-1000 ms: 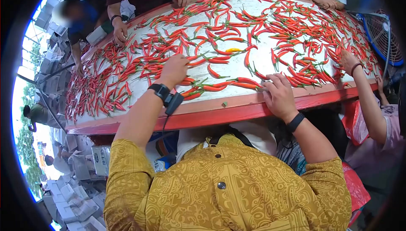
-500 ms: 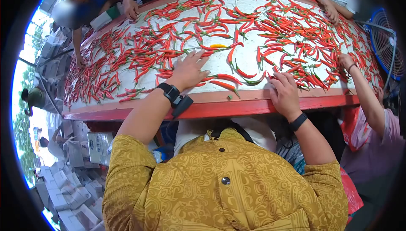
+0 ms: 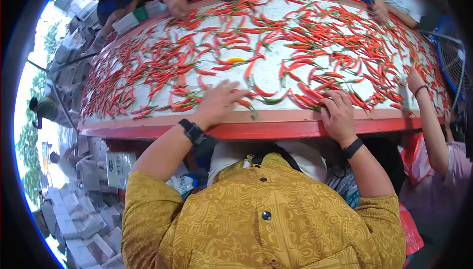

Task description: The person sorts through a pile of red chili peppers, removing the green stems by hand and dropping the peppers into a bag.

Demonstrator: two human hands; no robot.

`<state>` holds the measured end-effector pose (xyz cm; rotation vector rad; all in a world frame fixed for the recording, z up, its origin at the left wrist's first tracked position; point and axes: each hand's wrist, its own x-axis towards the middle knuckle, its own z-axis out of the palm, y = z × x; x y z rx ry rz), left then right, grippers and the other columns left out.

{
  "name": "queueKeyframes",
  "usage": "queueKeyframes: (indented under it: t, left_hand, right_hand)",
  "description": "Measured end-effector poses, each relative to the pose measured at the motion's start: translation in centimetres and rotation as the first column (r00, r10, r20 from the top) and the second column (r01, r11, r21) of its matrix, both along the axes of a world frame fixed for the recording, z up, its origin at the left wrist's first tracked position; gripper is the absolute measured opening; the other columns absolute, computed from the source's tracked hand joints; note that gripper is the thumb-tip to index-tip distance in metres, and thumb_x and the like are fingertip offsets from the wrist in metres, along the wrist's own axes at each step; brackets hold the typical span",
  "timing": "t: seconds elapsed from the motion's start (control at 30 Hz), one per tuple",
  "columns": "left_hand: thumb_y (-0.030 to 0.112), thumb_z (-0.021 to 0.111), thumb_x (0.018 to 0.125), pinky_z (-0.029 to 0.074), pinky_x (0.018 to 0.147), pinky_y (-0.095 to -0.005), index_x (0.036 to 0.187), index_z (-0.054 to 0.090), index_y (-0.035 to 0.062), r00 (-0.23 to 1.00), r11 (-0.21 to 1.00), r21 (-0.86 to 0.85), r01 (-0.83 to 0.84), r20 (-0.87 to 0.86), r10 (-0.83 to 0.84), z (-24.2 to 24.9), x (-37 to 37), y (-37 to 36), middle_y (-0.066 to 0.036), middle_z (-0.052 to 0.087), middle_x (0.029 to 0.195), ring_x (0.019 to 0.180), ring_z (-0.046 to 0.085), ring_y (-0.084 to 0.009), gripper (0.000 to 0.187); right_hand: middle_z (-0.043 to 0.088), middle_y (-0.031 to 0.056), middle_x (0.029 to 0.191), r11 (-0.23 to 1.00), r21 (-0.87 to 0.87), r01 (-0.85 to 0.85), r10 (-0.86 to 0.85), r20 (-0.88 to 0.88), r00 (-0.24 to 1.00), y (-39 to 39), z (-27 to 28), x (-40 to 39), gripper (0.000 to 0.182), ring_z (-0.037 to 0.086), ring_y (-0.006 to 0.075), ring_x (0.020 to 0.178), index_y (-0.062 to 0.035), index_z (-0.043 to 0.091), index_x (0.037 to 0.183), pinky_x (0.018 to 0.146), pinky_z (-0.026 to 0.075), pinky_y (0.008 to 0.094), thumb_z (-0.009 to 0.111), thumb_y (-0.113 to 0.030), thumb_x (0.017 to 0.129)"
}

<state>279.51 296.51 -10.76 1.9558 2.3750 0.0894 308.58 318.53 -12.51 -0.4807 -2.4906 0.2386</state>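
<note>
Red peppers (image 3: 309, 91) lie scattered across the white top of a long bench (image 3: 276, 130) with a red front edge, some heaped loosely and some lying singly; the left hand (image 3: 217, 103) is palm down over the near part of the bench, its fingers spread wide with peppers on both sides of it; its fingertips are blurred, so whether they touch one cannot be told; the right hand (image 3: 339, 114) is at the near edge of a heap, its fingers bent over the pepper ends, and whether it grips any cannot be told; a curved greenish pepper (image 3: 272, 100) lies between the two hands; a yellow pepper (image 3: 235, 60) lies beyond the left hand, among red ones; a watch (image 3: 191, 130) is on the left wrist and a dark band (image 3: 353, 148) on the right; a co-worker's hand (image 3: 415, 79) is over peppers toward the bench's right end; a blue fan (image 3: 451, 55) stands beyond that end.
</note>
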Motion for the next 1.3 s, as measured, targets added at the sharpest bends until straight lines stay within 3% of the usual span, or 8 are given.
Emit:
queueKeyframes:
  t: [0.13,0.27,0.4,0.8,0.93,1.03,1.13,1.3]
  left_hand:
    - [0.009,0.057,0.08,0.037,0.1,-0.0488,0.111,0.066,0.0151,0.991,0.973,0.232,-0.018,-0.125,0.048,-0.3,-2.0,0.5,-0.014,0.054,0.128,0.121,0.047,-0.0333,0.033]
    - [0.003,0.063,0.074,0.038,0.099,-0.0431,0.108,0.066,0.0101,0.981,0.877,0.476,0.061,0.133,-0.14,2.1,3.0,5.9,-0.015,0.056,0.121,0.115,0.05,-0.0337,0.035]
    - [0.012,0.069,0.075,0.04,0.098,-0.0415,0.108,0.065,0.0108,0.921,0.866,0.458,0.202,0.213,-0.328,0.6,9.3,12.0,-0.013,0.058,0.119,0.113,0.052,-0.0316,0.034]
    - [0.009,0.064,0.074,0.046,0.084,-0.0406,0.079,0.066,0.0083,0.993,0.921,0.374,0.112,-0.08,-0.088,-0.3,6.6,14.6,-0.008,0.064,0.098,0.095,0.058,-0.0274,0.006]
    - [0.015,0.065,0.078,0.048,0.076,-0.0387,0.085,0.068,0.0043,0.981,0.913,0.391,-0.118,0.191,0.044,0.2,9.1,19.2,-0.012,0.065,0.091,0.085,0.062,-0.0283,0.013]
    - [0.028,0.069,0.078,0.049,0.075,-0.0398,0.091,0.068,0.0044,0.937,0.963,0.006,-0.27,0.233,0.261,0.1,10.8,22.9,-0.015,0.066,0.088,0.087,0.063,-0.0299,0.028]
    - [0.027,0.068,0.077,0.05,0.074,-0.0412,0.089,0.068,0.0045,0.82,0.893,-0.09,-0.441,0.365,0.441,-1.0,10.3,24.6,-0.015,0.066,0.086,0.084,0.064,-0.0304,0.025]
    - [0.018,0.064,0.08,0.049,0.076,-0.0405,0.092,0.062,0.0051,0.909,0.922,0.238,-0.305,0.361,0.208,-1.6,8.2,23.7,-0.015,0.065,0.09,0.085,0.062,-0.0331,0.018]
  right_hand:
    - [0.059,0.0123,0.11,0.999,0.035,0.008,-0.007,-0.024,1.0,1.7,-0.3,1.7,0.019,0.05,0.0322,0.11,-0.0037,0.062,0.094,0.096,0.04,0.0437,0.063,-0.008,0.075]
    - [0.059,0.0119,0.111,1.0,0.021,-0.002,0.003,-0.061,0.998,3.2,-0.2,3.3,0.02,0.051,0.0314,0.11,-0.004,0.061,0.095,0.095,0.04,0.0436,0.062,-0.009,0.075]
    - [0.059,0.0119,0.113,0.998,0.057,0.019,-0.013,-0.099,0.995,5.0,-0.6,5.1,0.023,0.051,0.0319,0.11,-0.0043,0.06,0.098,0.094,0.04,0.0432,0.062,-0.008,0.075]
    - [0.058,0.0117,0.113,0.999,0.038,0.022,-0.02,-0.047,0.999,9.7,-0.7,9.5,0.024,0.049,0.0323,0.111,-0.0054,0.062,0.098,0.096,0.039,0.0434,0.063,-0.008,0.074]
    - [0.058,0.0118,0.113,0.999,0.03,0.018,-0.017,-0.039,0.999,11.2,-0.8,11.2,0.024,0.05,0.0326,0.111,-0.005,0.062,0.098,0.096,0.039,0.0435,0.063,-0.007,0.074]
    - [0.058,0.0122,0.113,0.999,0.035,0.012,-0.011,-0.038,0.999,12.7,-1.1,12.2,0.024,0.05,0.0327,0.111,-0.0044,0.061,0.098,0.096,0.04,0.0435,0.063,-0.007,0.075]
    - [0.058,0.0125,0.112,0.999,0.036,0.006,-0.004,-0.044,0.999,14.0,-1.3,13.3,0.024,0.05,0.033,0.111,-0.0035,0.061,0.098,0.096,0.04,0.0435,0.063,-0.007,0.075]
    - [0.058,0.0125,0.113,1.0,0.025,0.001,0.0,-0.044,0.999,16.0,-1.2,15.3,0.024,0.05,0.033,0.111,-0.0026,0.061,0.099,0.096,0.04,0.0434,0.063,-0.007,0.075]
